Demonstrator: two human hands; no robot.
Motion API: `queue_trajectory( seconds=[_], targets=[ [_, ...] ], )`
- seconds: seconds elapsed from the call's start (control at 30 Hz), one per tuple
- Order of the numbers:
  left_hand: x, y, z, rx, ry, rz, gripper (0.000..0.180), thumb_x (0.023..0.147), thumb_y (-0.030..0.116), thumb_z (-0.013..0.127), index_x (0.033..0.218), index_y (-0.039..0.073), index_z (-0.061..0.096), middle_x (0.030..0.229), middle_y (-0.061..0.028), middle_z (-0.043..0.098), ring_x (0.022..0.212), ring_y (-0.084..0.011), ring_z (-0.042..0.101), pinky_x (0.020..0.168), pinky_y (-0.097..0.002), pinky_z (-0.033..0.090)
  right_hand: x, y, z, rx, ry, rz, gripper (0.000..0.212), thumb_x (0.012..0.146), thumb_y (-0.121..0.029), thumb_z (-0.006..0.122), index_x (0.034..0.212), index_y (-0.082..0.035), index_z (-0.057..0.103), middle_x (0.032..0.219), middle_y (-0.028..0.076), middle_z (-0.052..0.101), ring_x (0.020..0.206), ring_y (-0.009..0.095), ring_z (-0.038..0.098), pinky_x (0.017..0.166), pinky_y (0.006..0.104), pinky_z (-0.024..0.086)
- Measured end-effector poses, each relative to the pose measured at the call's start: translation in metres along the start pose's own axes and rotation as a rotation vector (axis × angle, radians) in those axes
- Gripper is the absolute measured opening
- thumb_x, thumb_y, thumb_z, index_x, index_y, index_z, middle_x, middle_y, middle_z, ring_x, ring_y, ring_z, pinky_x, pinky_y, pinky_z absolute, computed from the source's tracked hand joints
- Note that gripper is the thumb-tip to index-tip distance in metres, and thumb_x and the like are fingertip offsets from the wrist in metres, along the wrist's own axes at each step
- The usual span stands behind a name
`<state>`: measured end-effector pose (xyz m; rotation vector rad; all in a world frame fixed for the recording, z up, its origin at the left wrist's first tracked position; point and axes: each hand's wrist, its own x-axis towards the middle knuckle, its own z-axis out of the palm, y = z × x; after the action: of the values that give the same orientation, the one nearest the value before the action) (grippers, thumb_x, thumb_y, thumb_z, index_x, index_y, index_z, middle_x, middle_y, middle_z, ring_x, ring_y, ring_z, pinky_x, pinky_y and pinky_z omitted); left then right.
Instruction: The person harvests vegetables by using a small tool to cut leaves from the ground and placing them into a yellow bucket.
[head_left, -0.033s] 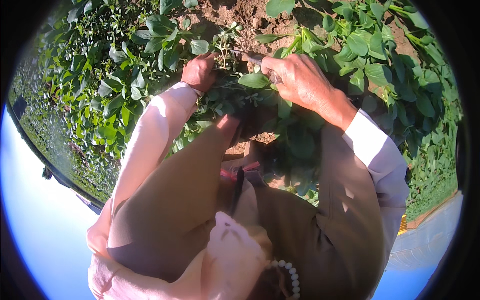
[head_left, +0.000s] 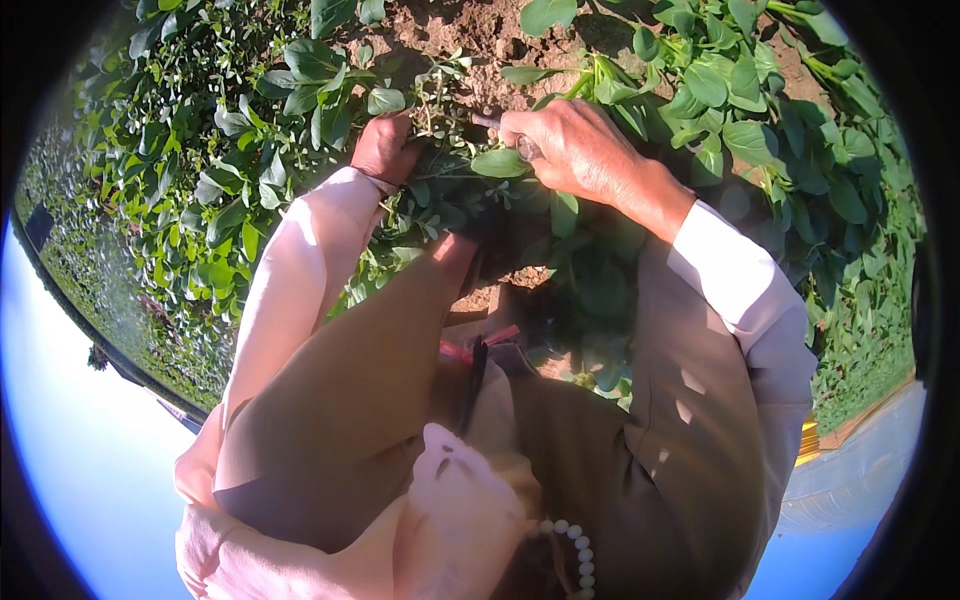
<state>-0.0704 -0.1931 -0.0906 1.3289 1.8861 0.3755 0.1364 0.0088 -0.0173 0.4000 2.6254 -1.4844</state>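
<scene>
See broad-leaved greens (head_left: 750,95) crowding both sides of bare brown soil (head_left: 500,40). Note the right grip (head_left: 575,145) near the top, fingers folded tight. Just left of it, find a small-leaved weed (head_left: 437,100): looks pale grey-green, thin-stemmed, loosely branched, sunlit above and shaded lower down. Spot the left grip (head_left: 385,148) at the weed's left edge, curled, with fingertips hidden; cannot tell whether pinching any stems. Last, make out a slim tool (head_left: 484,120), clasped in the right grip, pointing its greyish end left toward the weed.
</scene>
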Motion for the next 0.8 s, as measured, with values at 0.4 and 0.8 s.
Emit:
queue_trajectory(
  seconds=[0.4,0.8],
  targets=[
    [0.023,0.037,-0.001,0.366,-0.099,0.0,0.047,0.07,0.013,0.072,0.115,0.011,0.059,0.111,-0.0195,0.058,0.091,-0.0383,0.063,0.075,-0.0451,0.052,-0.089,-0.018,-0.074,0.104,0.126,0.436,0.008,0.08,0.0,0.059,0.087,-0.004,0.061,0.058,0.003,0.042,0.053,0.014,0.039,0.052,0.0309,0.035],
    [0.023,-0.084,0.06,0.556,0.449,0.261,0.052,0.08,0.024,0.071,0.119,-0.006,0.054,0.099,-0.0209,0.066,0.084,-0.0387,0.063,0.075,-0.0403,0.052,-0.218,-0.077,-0.094,0.083,0.863,0.462,0.009,0.076,-0.007,0.061,0.082,-0.009,0.067,0.07,0.01,0.064,0.066,0.027,0.062,0.062,0.036,0.048]
  ],
)
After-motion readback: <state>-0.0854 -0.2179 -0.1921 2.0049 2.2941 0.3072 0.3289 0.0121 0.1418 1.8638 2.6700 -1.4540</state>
